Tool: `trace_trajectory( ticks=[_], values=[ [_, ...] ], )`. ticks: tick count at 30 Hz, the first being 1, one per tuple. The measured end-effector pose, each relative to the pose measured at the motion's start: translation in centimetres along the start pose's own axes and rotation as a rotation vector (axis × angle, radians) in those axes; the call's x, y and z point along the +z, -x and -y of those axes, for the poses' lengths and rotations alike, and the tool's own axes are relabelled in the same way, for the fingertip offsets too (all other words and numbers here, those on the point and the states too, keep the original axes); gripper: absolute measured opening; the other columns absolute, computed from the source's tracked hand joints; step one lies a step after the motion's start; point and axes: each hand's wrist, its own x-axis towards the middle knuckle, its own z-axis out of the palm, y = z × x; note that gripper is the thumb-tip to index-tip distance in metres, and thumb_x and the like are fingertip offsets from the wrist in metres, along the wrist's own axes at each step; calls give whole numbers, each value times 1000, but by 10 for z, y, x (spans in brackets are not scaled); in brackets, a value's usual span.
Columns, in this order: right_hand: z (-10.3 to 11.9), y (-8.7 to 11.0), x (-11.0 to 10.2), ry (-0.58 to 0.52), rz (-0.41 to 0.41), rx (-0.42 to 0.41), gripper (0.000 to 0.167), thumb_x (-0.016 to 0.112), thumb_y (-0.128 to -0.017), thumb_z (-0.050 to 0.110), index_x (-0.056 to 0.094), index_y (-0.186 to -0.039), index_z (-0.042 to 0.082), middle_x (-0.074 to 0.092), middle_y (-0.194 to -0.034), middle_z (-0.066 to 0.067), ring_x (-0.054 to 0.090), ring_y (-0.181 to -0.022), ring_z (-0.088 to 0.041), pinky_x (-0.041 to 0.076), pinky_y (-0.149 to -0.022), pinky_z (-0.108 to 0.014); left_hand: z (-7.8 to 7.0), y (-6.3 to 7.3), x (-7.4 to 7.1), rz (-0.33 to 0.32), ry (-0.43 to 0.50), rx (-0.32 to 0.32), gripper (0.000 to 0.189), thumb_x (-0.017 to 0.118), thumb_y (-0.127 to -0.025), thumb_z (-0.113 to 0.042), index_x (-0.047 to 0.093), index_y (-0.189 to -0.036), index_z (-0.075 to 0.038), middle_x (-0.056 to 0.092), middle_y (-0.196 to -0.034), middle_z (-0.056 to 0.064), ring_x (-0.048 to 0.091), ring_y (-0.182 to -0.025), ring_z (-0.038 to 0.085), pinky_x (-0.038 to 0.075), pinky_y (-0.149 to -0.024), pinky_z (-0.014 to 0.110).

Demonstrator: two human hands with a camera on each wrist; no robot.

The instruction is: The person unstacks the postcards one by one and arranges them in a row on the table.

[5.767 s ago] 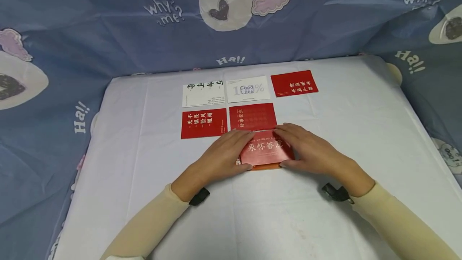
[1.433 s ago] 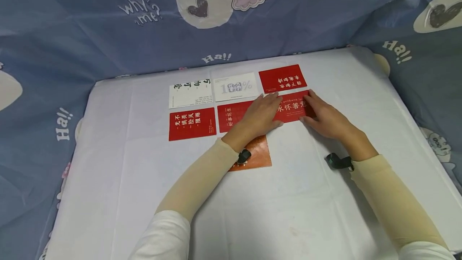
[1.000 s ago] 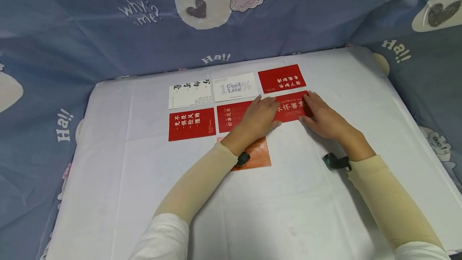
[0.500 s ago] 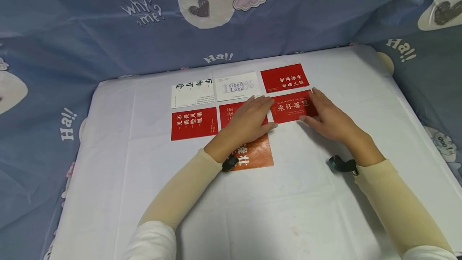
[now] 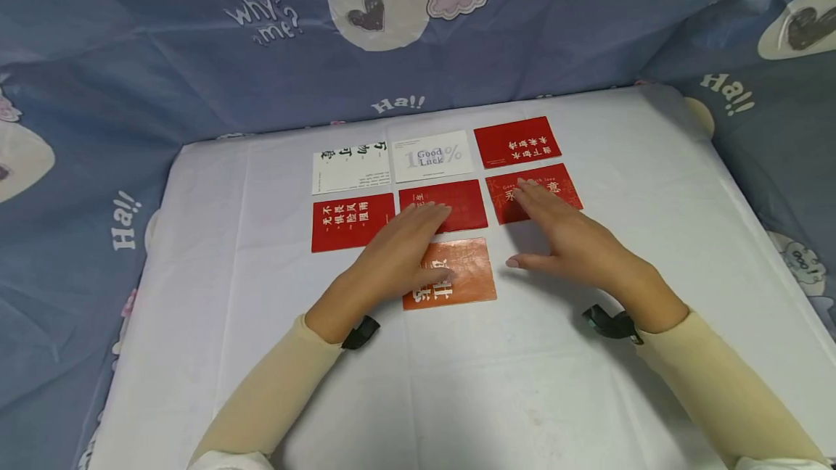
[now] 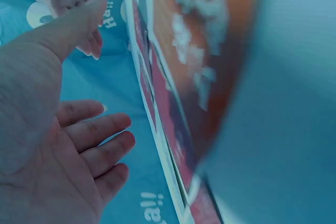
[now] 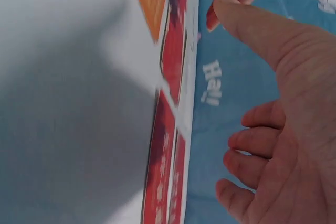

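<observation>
In the head view my left hand (image 5: 385, 260) is over the cards with its fingers extended, holding nothing. It partly covers an orange card (image 5: 473, 278) with white characters and a plain-looking red card (image 5: 465, 201) behind it. My right hand (image 5: 578, 245) is also empty, thumb spread from the fingers. Its fingertips overlap the red card (image 5: 498, 201) with white lettering at the right end of the middle row. In the left wrist view the orange card (image 6: 205, 40) is blurred below the hand. The right wrist view shows the right palm (image 7: 294, 177) with fingers slightly bent, apart from the cards.
A back row holds a white card (image 5: 349, 174) with black characters, a white "Good Luck" card (image 5: 434, 165) and a red card (image 5: 516, 143). Another red card (image 5: 349, 227) lies left in the middle row. A white cloth (image 5: 483, 397) covers the table; a blue printed curtain (image 5: 261, 78) stands behind.
The lettered red card went from on top of the orange card to the right end of the middle row. Both hands then let go of it and drew back, the left hand moving leftward.
</observation>
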Motion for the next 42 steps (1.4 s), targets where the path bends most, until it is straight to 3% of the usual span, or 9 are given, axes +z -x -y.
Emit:
trace_trajectory(
  ticks=[6,12,25,42],
  values=[
    [20,1,11,15,38,-81,111,90,-82,44,27,-165,5,21,-173,-11,18,-158,-33,28,-123,-56,9,35,7,13,18,11,110,92,-76,-50,36,-162,-8,40,-164,7,29,-155,26,20,-127,42],
    [31,1,25,3,81,-116,112,90,-81,48,29,-165,5,25,-171,-11,22,-158,-32,31,-122,-54,17,54,16,23,0,-21,112,94,-75,-48,36,-163,-10,39,-165,5,28,-155,24,21,-127,40],
    [42,-2,50,48,125,-170,104,89,-82,46,36,-161,2,36,-166,-15,34,-153,-34,38,-118,-53,22,63,25,-16,-9,-33,103,93,-78,-42,40,-160,-8,46,-161,8,35,-152,25,23,-126,40],
    [40,-4,55,60,108,-176,100,89,-83,42,40,-159,0,41,-163,-18,38,-150,-35,44,-113,-55,25,63,24,-38,-5,10,96,92,-80,-40,45,-157,-7,51,-156,8,42,-147,24,25,-126,39]
  ],
)
